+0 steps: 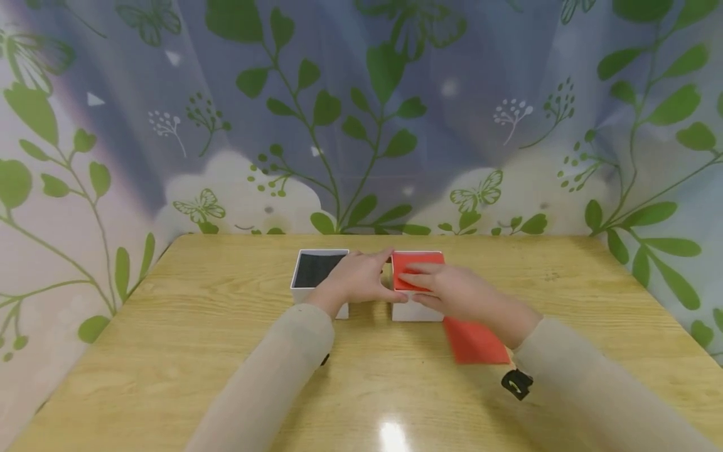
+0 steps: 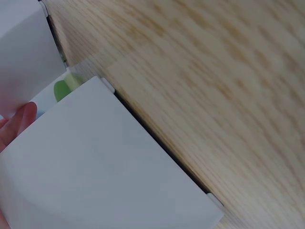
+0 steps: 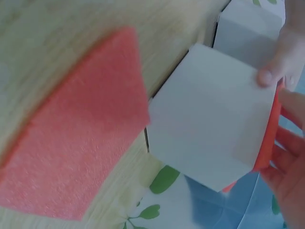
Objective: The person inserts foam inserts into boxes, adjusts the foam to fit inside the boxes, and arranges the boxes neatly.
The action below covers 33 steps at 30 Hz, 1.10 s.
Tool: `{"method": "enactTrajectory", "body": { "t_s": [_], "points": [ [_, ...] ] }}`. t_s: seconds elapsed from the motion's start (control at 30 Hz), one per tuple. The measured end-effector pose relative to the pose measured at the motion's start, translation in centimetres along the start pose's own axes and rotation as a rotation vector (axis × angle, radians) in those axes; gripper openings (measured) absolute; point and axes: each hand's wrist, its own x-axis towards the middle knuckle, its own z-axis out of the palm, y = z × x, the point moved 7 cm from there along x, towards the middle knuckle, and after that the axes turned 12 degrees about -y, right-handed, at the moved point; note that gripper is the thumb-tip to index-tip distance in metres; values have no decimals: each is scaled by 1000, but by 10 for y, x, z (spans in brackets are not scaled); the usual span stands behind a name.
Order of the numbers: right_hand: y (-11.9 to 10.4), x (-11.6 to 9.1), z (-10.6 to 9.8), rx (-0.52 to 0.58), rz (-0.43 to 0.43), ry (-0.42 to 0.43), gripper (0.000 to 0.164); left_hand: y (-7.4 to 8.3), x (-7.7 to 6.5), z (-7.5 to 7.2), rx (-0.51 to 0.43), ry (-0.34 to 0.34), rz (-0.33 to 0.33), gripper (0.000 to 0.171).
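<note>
Two white boxes stand on the wooden table. The left hand (image 1: 360, 276) reaches between them and holds the right white box (image 1: 418, 309) at its left side, thumb at the front edge and a finger at the back corner. A red piece of soft-looking sheet (image 1: 425, 257) lies in the mouth of that box. Over it, the right hand (image 1: 460, 289) presses with fairly straight fingers, the thumb near the front rim. The right wrist view shows this red piece (image 3: 268, 136) along the box's rim, under the right fingertips.
The left white box (image 1: 300, 295) has a dark sheet (image 1: 313, 269) in its top. Another red sheet (image 1: 476, 342) lies flat in front of the right box, below the right forearm. A patterned curtain (image 1: 350, 125) hangs behind the table (image 1: 226, 339).
</note>
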Motion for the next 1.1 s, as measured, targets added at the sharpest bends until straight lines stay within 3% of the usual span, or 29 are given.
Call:
{"method": "enactTrajectory", "body": {
  "t_s": [0.17,0.23,0.6,0.83,1.1],
  "points": [
    [-24,-6,-3,-148,-144,170,41,0,-1,1,11,19,15,103],
    [-30,-6,1,-206,-173,196,45,0,-1,1,30,24,22,101],
    [-29,-2,7,-248,-106,159,52,-1,1,0,34,24,8,103],
    [-25,-1,7,-191,-77,147,53,-1,0,1,-1,7,5,105],
    [-11,2,7,6,-57,124,40,-1,-1,0,-11,22,20,105]
  ]
}}
